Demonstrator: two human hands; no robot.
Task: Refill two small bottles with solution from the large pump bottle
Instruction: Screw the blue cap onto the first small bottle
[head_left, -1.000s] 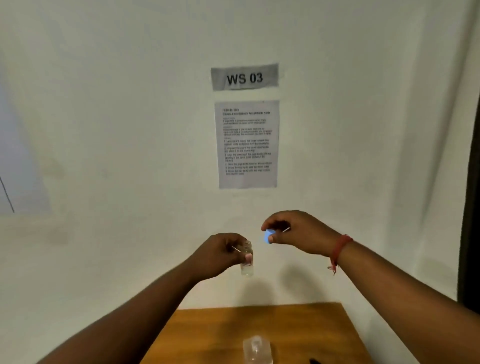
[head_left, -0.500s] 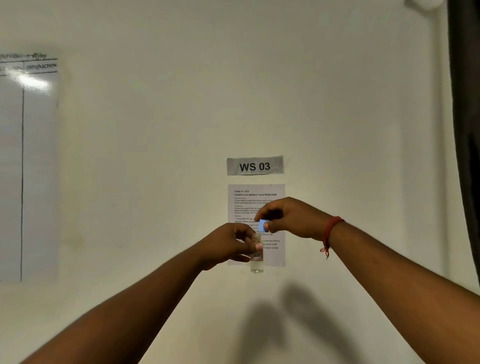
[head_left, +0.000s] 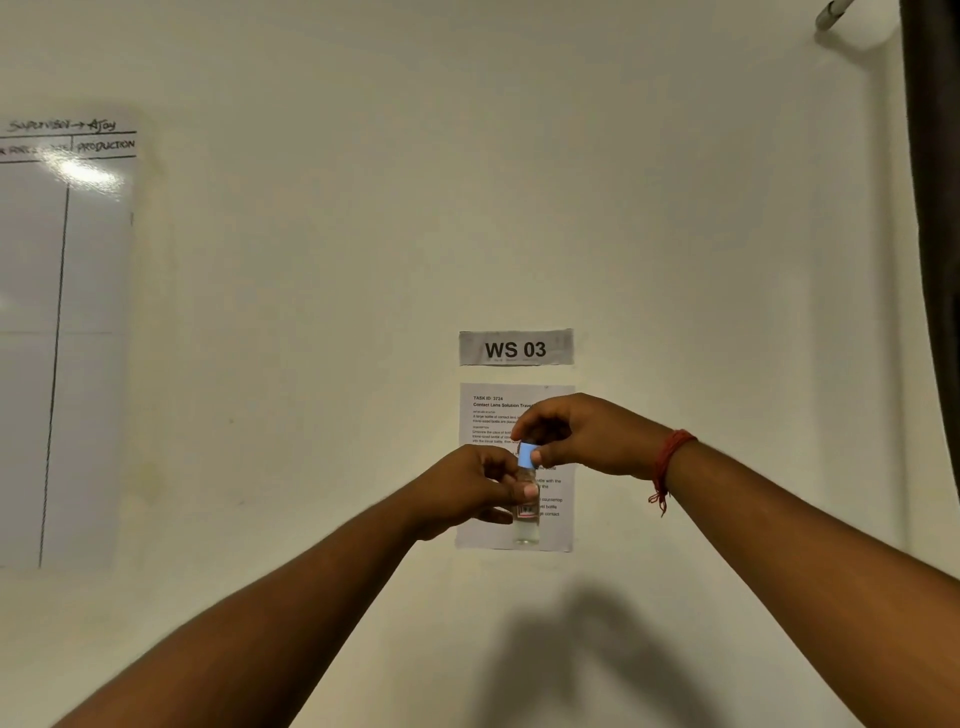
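I hold a small clear bottle (head_left: 527, 525) upright in front of the wall, raised to chest height. My left hand (head_left: 470, 488) grips its upper body, thumb across the front. A light blue cap (head_left: 527, 455) sits on the bottle's neck, pinched between the thumb and fingers of my right hand (head_left: 582, 436), which reaches in from above right. Clear liquid shows in the bottle's lower part. The large pump bottle, the second small bottle and the table are out of view.
A printed task sheet (head_left: 498, 415) and a "WS 03" label (head_left: 515, 347) hang on the cream wall behind my hands. A whiteboard (head_left: 62, 338) is at the left. A dark curtain (head_left: 935, 234) runs down the right edge.
The view has tilted up off the table. My right hand has brought the blue cap from beside the bottle down onto its neck. Both hands rose together.
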